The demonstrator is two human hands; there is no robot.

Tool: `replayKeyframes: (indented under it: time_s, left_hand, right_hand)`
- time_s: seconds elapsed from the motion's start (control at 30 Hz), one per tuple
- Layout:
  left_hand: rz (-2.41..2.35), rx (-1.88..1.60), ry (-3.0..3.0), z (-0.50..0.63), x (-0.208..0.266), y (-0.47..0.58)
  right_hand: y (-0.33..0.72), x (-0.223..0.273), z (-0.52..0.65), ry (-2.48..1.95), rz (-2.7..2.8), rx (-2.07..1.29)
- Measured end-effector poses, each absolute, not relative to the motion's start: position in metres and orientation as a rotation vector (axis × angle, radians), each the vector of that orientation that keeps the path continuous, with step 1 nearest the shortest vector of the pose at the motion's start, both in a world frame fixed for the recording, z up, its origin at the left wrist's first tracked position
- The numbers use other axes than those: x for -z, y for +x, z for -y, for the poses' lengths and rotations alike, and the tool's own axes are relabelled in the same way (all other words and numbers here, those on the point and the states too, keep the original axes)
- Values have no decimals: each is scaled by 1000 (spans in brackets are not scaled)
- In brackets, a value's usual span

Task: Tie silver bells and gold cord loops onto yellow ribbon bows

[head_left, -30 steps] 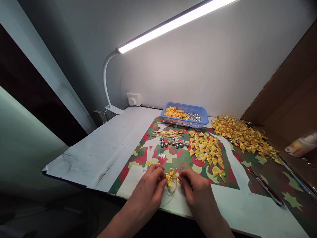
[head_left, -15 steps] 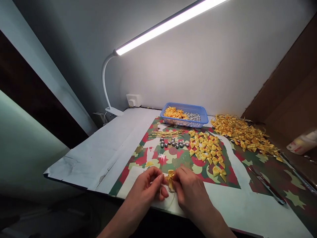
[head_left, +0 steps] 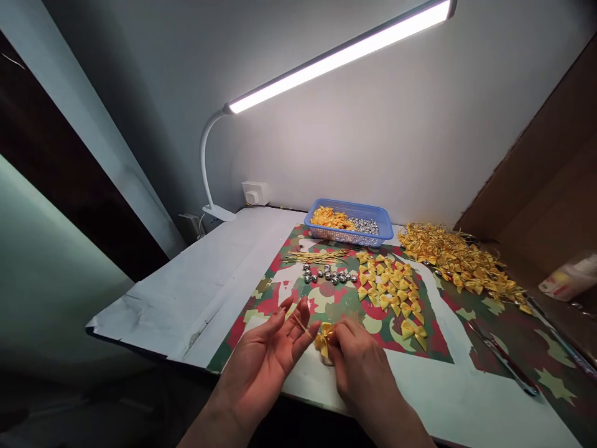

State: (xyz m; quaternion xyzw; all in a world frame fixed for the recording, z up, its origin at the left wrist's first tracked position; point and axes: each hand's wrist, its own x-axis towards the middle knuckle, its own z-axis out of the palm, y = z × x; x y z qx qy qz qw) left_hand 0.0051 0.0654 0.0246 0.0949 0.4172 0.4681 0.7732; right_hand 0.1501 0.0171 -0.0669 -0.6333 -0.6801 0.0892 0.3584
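Observation:
A yellow ribbon bow [head_left: 324, 339] is pinched in the fingertips of my right hand [head_left: 361, 354], just above the table's front edge. My left hand [head_left: 268, 354] is turned palm up beside it, fingers apart. A thin gold cord [head_left: 302, 325] runs from near the bow across the left fingers; whether they grip it I cannot tell. Beyond the hands, several yellow bows [head_left: 394, 283] lie in rows on a patterned sheet [head_left: 345, 305]. Small silver bells [head_left: 329, 274] sit left of them, with a bundle of gold cords [head_left: 319, 256] behind.
A blue basket [head_left: 349, 239] with yellow bows and silver bells stands at the back. To its right is a heap of corded gold bows [head_left: 459, 261]. Metal tweezers [head_left: 506, 361] lie at the right, near a white bottle [head_left: 569, 277]. A lamp [head_left: 340, 56] hangs overhead.
My left hand has opened from a pinch near the bow and turned palm up, with the cord now across its fingers. My right hand keeps the bow. The view has shifted slightly.

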Motion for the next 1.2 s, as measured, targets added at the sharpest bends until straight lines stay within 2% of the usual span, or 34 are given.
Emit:
replayKeyframes:
  time_s: [0.4, 0.87, 1.2]
  left_hand:
    - [-1152, -926, 641, -72, -1, -5]
    - [-1215, -652, 1735, -74, 10, 2]
    - [-1208, -637, 1973, -83, 16, 7]
  right_hand:
    - [171, 50, -12, -1588, 1649, -492]
    - [180, 50, -7, -1567, 1623, -534]
    - [176, 53, -4, -1553, 1655, -527]
